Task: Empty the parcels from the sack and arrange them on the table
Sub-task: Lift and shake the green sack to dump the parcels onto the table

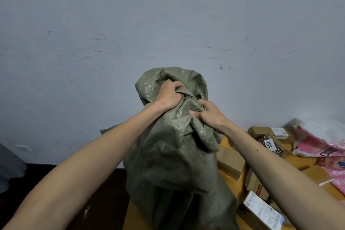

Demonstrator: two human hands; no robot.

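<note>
Gripping bunched fabric, the left hand and right hand hold the green sack up over the table; its contents are hidden, parcels lying beside it.

A plain parcel-sorting room: scuffed bare wall, wooden table heaped with labelled cardboard parcels and pink mailers.

Coarse woven sack, faintly shiny.
Matt brown cardboard parcels with smooth paper labels; glossy pink plastic bags; smooth wood-look table; matt, scuffed painted wall.
</note>
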